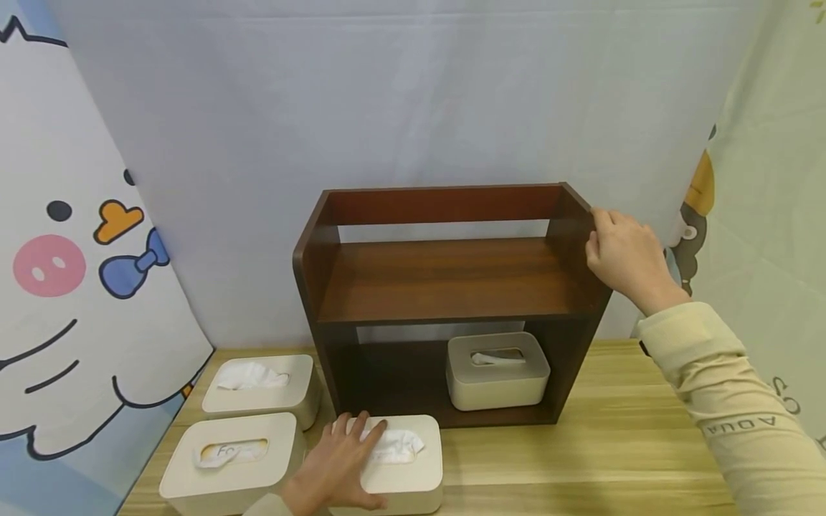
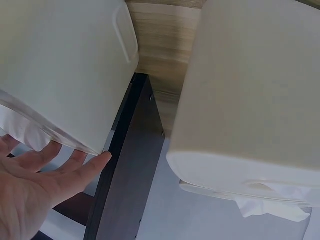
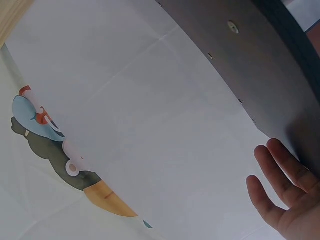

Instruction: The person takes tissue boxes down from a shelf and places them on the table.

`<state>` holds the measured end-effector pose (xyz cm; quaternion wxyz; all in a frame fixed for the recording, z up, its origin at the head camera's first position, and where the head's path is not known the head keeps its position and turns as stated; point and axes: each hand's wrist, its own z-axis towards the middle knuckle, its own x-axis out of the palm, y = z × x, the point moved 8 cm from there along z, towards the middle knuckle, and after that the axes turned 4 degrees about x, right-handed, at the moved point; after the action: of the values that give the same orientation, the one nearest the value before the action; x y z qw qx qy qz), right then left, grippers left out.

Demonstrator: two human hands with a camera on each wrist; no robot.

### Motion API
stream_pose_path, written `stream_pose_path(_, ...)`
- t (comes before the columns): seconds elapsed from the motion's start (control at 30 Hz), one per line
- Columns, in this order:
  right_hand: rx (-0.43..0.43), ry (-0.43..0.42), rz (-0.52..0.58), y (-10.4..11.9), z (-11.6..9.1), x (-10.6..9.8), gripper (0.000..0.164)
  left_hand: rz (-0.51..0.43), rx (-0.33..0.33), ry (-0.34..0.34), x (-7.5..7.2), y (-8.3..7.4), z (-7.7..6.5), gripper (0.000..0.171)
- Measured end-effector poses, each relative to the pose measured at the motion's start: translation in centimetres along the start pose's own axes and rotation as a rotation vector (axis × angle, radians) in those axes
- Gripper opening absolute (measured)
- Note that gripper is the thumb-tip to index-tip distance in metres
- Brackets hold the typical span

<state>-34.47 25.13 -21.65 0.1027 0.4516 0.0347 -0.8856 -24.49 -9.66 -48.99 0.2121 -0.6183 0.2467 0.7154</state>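
Note:
A cream tissue box [image 1: 413,479] with white tissue at its slot sits in front of a dark brown two-tier wooden shelf [image 1: 445,279]. My left hand [image 1: 338,466] lies over the left part of its top, fingers spread, thumb down by the front side. In the left wrist view, those fingertips overlap the top edge of the tissue box [image 2: 65,65]. At the upper front edge of the shelf's right side panel, my right hand [image 1: 629,254] holds on, thumb on the inner face. The right wrist view shows several of its fingers [image 3: 285,172] along the panel's outer face.
Another tissue box [image 1: 498,373] stands on the shelf's lower tier, at the right. Two more, a rear tissue box [image 1: 258,390] and a front tissue box [image 1: 226,480], stand left of the shelf on the wood-grain table [image 1: 652,430]. Behind hangs a pale cloth [image 1: 413,93].

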Motion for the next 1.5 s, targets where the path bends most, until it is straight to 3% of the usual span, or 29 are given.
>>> stream_pose_path(0.2,0.001,0.001,-0.001,0.0,0.1,0.0,0.039,0.018,-0.001,-0.027,0.1,0.1,-0.3,0.106)
stream_pose_path(0.4,0.001,-0.004,0.007,0.0,-0.1,0.1,0.039,0.033,0.039,-0.043,-0.1,0.2,-0.4,0.109)
stream_pose_path(0.63,-0.003,-0.01,0.008,0.0,-0.1,0.0,0.039,-0.042,0.04,0.032,-1.0,0.5,0.4,0.1)
stream_pose_path(0.93,-0.012,-0.022,-0.004,-0.2,-0.1,0.1,0.039,-0.105,0.023,0.042,-2.2,-0.1,2.5,0.088)
stream_pose_path(1.5,-0.023,-0.035,-0.009,0.0,-0.1,0.1,0.039,-0.062,0.006,-0.087,-3.4,-1.5,8.4,0.08)
